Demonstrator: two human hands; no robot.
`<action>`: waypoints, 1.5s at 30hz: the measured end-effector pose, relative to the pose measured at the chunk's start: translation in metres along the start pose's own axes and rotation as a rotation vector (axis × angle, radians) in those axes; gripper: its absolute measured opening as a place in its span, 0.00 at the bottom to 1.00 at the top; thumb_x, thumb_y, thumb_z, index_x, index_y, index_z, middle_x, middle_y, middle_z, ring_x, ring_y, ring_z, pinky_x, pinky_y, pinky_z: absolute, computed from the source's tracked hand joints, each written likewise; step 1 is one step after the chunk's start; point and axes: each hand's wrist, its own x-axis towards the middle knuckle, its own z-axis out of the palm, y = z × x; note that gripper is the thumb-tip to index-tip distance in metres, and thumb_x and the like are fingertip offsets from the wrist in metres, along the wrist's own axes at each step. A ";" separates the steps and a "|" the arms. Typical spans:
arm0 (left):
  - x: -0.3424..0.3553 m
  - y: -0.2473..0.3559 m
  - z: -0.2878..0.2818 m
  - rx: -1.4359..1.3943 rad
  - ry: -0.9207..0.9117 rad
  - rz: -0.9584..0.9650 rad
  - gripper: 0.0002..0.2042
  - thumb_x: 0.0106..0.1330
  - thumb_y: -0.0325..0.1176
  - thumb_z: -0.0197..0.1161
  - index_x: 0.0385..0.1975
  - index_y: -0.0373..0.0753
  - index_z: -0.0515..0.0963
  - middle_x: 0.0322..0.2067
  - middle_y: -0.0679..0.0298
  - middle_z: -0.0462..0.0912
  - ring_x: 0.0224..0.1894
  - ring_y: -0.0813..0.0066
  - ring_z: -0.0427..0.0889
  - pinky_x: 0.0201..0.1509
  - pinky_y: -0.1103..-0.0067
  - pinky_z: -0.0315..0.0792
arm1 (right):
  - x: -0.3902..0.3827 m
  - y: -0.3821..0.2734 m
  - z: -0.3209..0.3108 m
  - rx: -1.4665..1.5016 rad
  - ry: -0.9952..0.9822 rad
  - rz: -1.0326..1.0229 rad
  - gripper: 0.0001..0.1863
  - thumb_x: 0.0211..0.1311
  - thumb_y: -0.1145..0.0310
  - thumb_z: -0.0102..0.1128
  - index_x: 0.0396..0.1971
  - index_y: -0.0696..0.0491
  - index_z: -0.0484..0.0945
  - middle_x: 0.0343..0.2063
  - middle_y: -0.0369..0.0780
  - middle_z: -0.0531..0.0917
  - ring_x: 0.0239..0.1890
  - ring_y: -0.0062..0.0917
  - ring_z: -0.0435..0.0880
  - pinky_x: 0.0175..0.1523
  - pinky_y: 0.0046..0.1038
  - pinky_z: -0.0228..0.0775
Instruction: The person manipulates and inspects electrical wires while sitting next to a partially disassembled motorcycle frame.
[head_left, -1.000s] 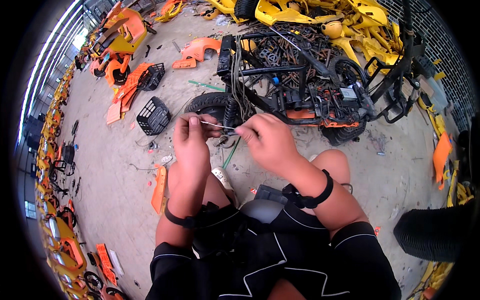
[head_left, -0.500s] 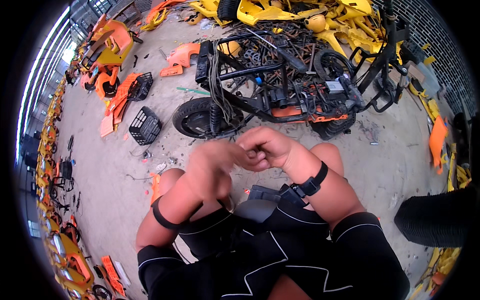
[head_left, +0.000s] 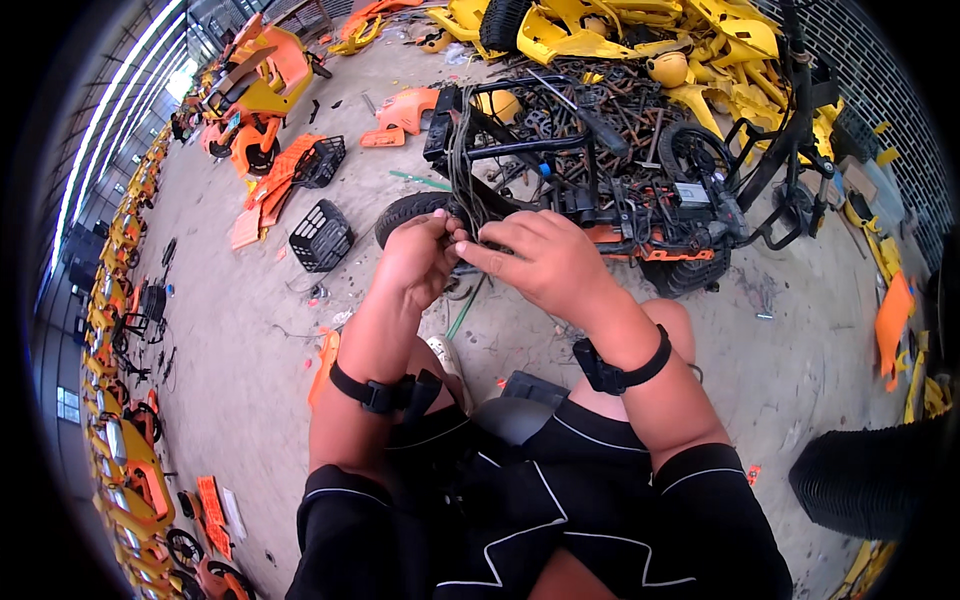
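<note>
Fingertips together, my left hand (head_left: 418, 262) and my right hand (head_left: 548, 262) meet in front of a stripped black scooter frame (head_left: 515, 147). Both are closed in a pinch; whatever lies between the fingers is too small or hidden to make out. Just beyond them a bundle of grey cables (head_left: 463, 140) hangs down the frame, and I cannot tell if the fingers touch it. My hands partly cover the frame's tyred wheel (head_left: 402, 213). A thin green strip (head_left: 464, 312) shows on the floor below my hands.
Black plastic baskets (head_left: 321, 237) and orange panels (head_left: 275, 190) lie to the left. Behind the frame are a heap of dark metal parts (head_left: 640, 110) and yellow body panels (head_left: 570, 35). A black ribbed stack (head_left: 860, 475) stands at right; scooters (head_left: 135, 490) line the far left.
Both hands have moved outward toward the scooter frame. My left hand has turned and its fingers now point up against the right hand's. The view has swung slightly left.
</note>
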 end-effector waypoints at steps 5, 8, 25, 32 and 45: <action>-0.004 0.000 0.000 0.060 0.014 -0.056 0.07 0.73 0.28 0.44 0.35 0.34 0.69 0.29 0.63 0.74 0.30 0.73 0.77 0.32 0.80 0.77 | 0.002 -0.005 0.002 -0.006 0.098 0.008 0.13 0.45 0.72 0.64 0.35 0.52 0.81 0.31 0.35 0.81 0.35 0.28 0.81 0.37 0.29 0.74; -0.012 -0.002 0.002 0.034 0.029 -0.003 0.07 0.74 0.30 0.45 0.36 0.35 0.68 0.31 0.63 0.74 0.33 0.73 0.77 0.33 0.81 0.74 | 0.003 -0.004 0.007 0.027 0.145 0.095 0.09 0.47 0.70 0.65 0.30 0.54 0.80 0.28 0.37 0.80 0.32 0.30 0.81 0.35 0.30 0.73; -0.072 0.045 0.004 1.085 -1.259 1.213 0.04 0.52 0.31 0.62 0.24 0.46 0.74 0.33 0.70 0.81 0.37 0.71 0.80 0.33 0.80 0.67 | -0.007 -0.005 0.045 2.116 -0.968 1.337 0.11 0.62 0.68 0.56 0.25 0.59 0.75 0.12 0.30 0.64 0.14 0.15 0.59 0.18 0.20 0.47; -0.065 0.009 0.013 1.048 -1.494 0.952 0.04 0.51 0.31 0.59 0.27 0.41 0.75 0.32 0.66 0.77 0.35 0.71 0.77 0.35 0.76 0.69 | -0.015 -0.020 0.084 2.135 -1.203 1.184 0.07 0.59 0.69 0.56 0.24 0.56 0.76 0.15 0.32 0.71 0.16 0.16 0.66 0.22 0.18 0.56; 0.053 -0.030 -0.062 0.058 0.109 0.172 0.10 0.74 0.35 0.50 0.38 0.33 0.70 0.31 0.61 0.75 0.29 0.76 0.76 0.31 0.80 0.72 | -0.003 0.021 0.056 0.748 -0.091 1.007 0.16 0.65 0.60 0.60 0.43 0.58 0.77 0.33 0.38 0.79 0.34 0.21 0.77 0.40 0.24 0.71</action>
